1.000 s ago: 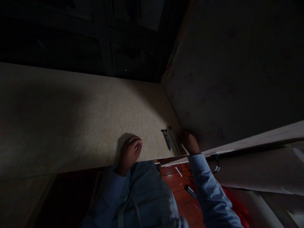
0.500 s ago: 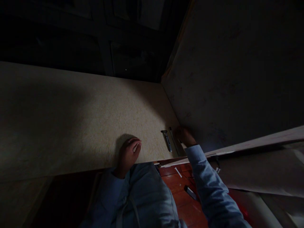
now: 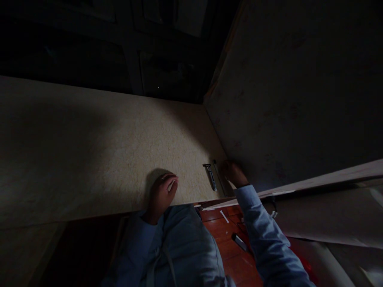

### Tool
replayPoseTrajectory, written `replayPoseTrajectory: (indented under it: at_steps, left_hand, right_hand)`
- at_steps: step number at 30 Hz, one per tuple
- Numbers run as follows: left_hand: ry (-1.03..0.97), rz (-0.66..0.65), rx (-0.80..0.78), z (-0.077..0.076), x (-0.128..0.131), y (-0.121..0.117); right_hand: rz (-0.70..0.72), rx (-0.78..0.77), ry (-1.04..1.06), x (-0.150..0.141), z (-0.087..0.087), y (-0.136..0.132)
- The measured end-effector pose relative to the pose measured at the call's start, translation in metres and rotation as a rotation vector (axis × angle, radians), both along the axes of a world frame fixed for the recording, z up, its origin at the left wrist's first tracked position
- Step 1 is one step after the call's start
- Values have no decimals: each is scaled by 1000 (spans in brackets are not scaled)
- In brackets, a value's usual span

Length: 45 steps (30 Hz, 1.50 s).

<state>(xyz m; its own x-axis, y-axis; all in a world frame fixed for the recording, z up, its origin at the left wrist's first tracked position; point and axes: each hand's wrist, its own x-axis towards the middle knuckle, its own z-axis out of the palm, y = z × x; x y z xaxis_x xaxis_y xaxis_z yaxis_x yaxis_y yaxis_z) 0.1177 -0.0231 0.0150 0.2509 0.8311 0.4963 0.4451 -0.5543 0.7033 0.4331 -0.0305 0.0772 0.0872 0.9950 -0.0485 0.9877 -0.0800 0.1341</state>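
The scene is dim. My left hand (image 3: 163, 193) rests on a pale speckled sheet (image 3: 119, 151), fingers curled loosely, nothing visible in them. My right hand (image 3: 232, 172) sits in shadow at the corner where that sheet meets a raised panel (image 3: 284, 99); its fingers look closed, and what they hold is hidden. Just left of it a small dark utility knife (image 3: 210, 176) lies on the sheet beside a thin dark strip (image 3: 219, 176).
Below the sheet's near edge is red-brown wooden floor (image 3: 227, 239) with a dark small tool (image 3: 239, 242) and a white scrap (image 3: 225, 216). My blue-clad knees and sleeves fill the bottom centre. Dark furniture stands at the top.
My right hand has shifted slightly left and up along the corner, closer to the thin strip. The left hand and the knife stay where they were.
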Motion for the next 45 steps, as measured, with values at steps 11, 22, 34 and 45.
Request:
replayPoseTrajectory:
  at_steps: [11,22,34,45]
  left_hand:
    - [-2,-1,-17,1,-1,0]
    - [6,0,-28,-3,-1,1]
    - [-10,6,-51,0,-1,1]
    - [-70,1,-135,1,-1,0]
  right_hand:
    - [-217,19,202,-4,0,-41]
    - [-342,203,398,-16,-17,-60]
    - [-327,381,536,-19,-19,-71]
    - [162,421,1086,-148,-15,-82]
